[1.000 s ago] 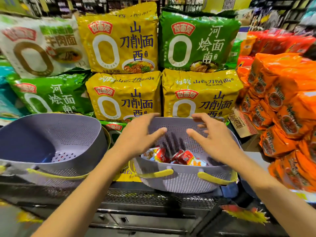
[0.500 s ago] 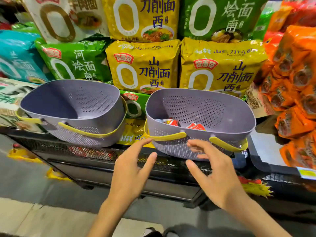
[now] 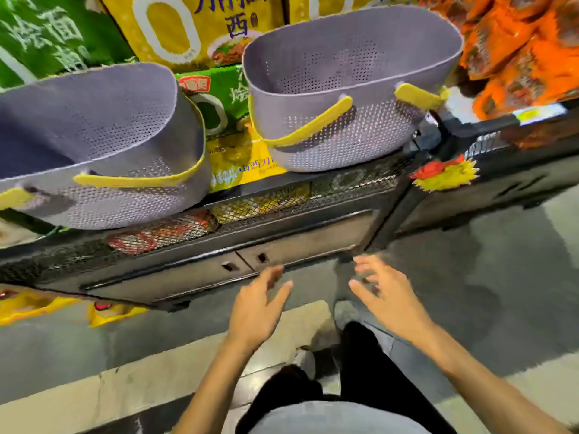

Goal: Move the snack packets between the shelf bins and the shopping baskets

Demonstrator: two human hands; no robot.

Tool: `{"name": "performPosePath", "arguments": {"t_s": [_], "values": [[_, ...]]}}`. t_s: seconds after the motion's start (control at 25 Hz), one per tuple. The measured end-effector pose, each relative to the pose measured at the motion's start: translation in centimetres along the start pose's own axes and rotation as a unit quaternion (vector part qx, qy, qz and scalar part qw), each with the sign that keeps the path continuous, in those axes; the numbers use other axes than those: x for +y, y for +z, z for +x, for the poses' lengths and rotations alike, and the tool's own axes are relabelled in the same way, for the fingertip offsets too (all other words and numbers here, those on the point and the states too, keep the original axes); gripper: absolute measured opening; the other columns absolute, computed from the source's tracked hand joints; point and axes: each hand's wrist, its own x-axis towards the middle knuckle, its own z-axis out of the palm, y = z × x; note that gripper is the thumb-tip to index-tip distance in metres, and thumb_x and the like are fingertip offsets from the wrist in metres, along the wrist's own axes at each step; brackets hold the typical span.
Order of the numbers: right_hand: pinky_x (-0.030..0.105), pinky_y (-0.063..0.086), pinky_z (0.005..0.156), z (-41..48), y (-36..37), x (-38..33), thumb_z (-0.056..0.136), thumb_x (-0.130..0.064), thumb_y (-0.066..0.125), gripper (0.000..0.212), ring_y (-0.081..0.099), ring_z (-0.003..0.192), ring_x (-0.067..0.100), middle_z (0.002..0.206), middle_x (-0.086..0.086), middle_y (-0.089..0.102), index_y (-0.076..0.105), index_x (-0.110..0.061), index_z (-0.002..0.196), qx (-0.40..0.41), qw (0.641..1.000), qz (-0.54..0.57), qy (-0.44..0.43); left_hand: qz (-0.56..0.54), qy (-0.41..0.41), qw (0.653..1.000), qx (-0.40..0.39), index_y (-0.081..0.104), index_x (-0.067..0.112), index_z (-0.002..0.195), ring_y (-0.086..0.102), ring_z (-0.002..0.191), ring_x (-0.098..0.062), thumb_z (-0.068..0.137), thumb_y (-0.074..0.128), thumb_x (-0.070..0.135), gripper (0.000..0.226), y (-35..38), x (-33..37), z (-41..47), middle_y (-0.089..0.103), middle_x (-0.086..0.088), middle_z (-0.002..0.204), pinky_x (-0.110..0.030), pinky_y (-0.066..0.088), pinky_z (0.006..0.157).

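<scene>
Two lilac perforated shopping baskets with yellow handles, side by side on the black mesh shelf edge [image 3: 354,183]: left basket [image 3: 103,158] tilted toward the camera, inside in shadow; right basket [image 3: 351,89] upright, its contents hidden behind the near wall. Between the two, a green noodle packet [image 3: 216,98] above a yellow noodle packet [image 3: 238,161], both wedged in the gap. Behind the baskets, larger yellow bags [image 3: 194,29] and green bags [image 3: 47,36] of noodles stacked upright; to the right, a heap of orange packets [image 3: 526,57]. Under the mesh, red and yellow packets [image 3: 175,230] dimly visible through the wire. A red-and-yellow starburst tag [image 3: 445,173] fixed to the shelf front, right of the right basket.

Well below the baskets, over the grey floor: left hand [image 3: 257,311] spread, fingers loose, holding nothing; right hand [image 3: 388,296] likewise spread and empty, fingers slightly curled and blurred. Hands near each other, palms roughly facing, touching neither basket nor shelf. Dark trouser legs [image 3: 360,371] and a shoe [image 3: 344,314] beneath.
</scene>
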Motion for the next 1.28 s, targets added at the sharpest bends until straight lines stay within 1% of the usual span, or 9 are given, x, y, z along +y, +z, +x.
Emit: {"name": "performPosePath", "arguments": {"t_s": [0.12,0.24,0.36,0.48,0.56,0.64,0.8,0.96,1.28], "values": [[0.038,0.049,0.089,-6.2,3.0,1.8,0.088,-0.025,0.063,0.039,0.060,0.101,0.019,0.113,0.000,0.061,0.052,-0.016,0.124,0.079,0.991,0.041,0.100,0.027,0.040,0.991,-0.129,0.056,0.018,0.125,0.059,0.113,-0.016,0.093,0.054,0.040,0.039,1.6,-1.8,-1.2,0.063,0.001,0.122,-0.029,0.045,0.092],[0.033,0.048,0.087,-13.2,4.6,3.0,0.087,-0.030,0.061,0.039,0.060,0.095,0.016,0.108,-0.004,0.060,0.053,-0.021,0.123,0.155,0.959,0.088,0.221,0.048,0.078,0.965,-0.247,0.056,0.023,0.123,0.060,0.109,-0.016,0.087,0.053,0.047,0.044,4.9,-0.1,-1.7,0.065,0.001,0.119,-0.032,0.047,0.092],[0.025,0.046,0.084,-20.6,6.0,5.1,0.087,-0.029,0.061,0.037,0.060,0.087,0.007,0.106,-0.008,0.061,0.051,-0.026,0.122,0.256,0.902,0.120,0.326,0.073,0.194,0.914,-0.348,0.056,0.017,0.125,0.061,0.109,-0.019,0.090,0.059,0.035,0.040,9.7,4.3,-3.3,0.064,-0.001,0.119,-0.028,0.045,0.092],[0.022,0.047,0.079,-27.6,7.7,7.0,0.089,-0.028,0.061,0.038,0.061,0.089,0.011,0.111,-0.004,0.059,0.049,-0.024,0.124,0.333,0.835,0.178,0.399,0.107,0.275,0.856,-0.425,0.055,0.014,0.127,0.060,0.110,-0.018,0.092,0.059,0.028,0.038,14.4,8.9,-6.4,0.062,-0.001,0.124,-0.031,0.044,0.097],[0.020,0.044,0.076,-31.2,8.7,7.8,0.089,-0.030,0.060,0.038,0.062,0.091,0.013,0.111,-0.006,0.058,0.048,-0.025,0.125,0.368,0.799,0.199,0.432,0.118,0.302,0.827,-0.460,0.054,0.017,0.128,0.060,0.110,-0.019,0.090,0.058,0.040,0.044,17.3,11.0,-8.9,0.061,0.000,0.126,-0.039,0.045,0.098],[0.024,0.046,0.079,-35.5,9.6,8.9,0.089,-0.031,0.060,0.039,0.062,0.090,0.013,0.109,-0.005,0.060,0.049,-0.024,0.126,0.413,0.753,0.220,0.464,0.132,0.337,0.788,-0.498,0.053,0.018,0.128,0.060,0.109,-0.018,0.089,0.053,0.045,0.048,20.6,12.8,-12.7,0.060,0.003,0.125,-0.036,0.046,0.098],[0.027,0.047,0.081,-44.2,10.2,11.6,0.090,-0.029,0.059,0.038,0.060,0.086,0.010,0.109,-0.006,0.061,0.048,-0.022,0.126,0.483,0.673,0.244,0.505,0.151,0.369,0.727,-0.559,0.053,0.016,0.128,0.057,0.111,-0.014,0.093,0.054,0.029,0.037,27.1,15.2,-21.4,0.057,0.009,0.115,-0.029,0.044,0.096],[0.027,0.046,0.077,-51.7,9.4,14.5,0.091,-0.029,0.058,0.037,0.059,0.082,0.012,0.105,-0.007,0.059,0.048,-0.021,0.126,0.537,0.612,0.246,0.525,0.167,0.391,0.679,-0.598,0.054,0.016,0.127,0.058,0.110,-0.015,0.094,0.054,0.027,0.035,32.4,16.3,-28.2,0.060,0.000,0.123,-0.024,0.044,0.092],[0.033,0.048,0.082,-63.6,5.0,22.7,0.091,-0.030,0.057,0.038,0.060,0.087,0.018,0.109,0.000,0.060,0.047,-0.020,0.126,0.603,0.496,0.292,0.553,0.220,0.381,0.625,-0.645,0.054,0.014,0.126,0.055,0.100,-0.010,0.095,0.054,0.019,0.032,44.1,22.4,-38.7,0.060,0.000,0.117,-0.015,0.040,0.082]]}}
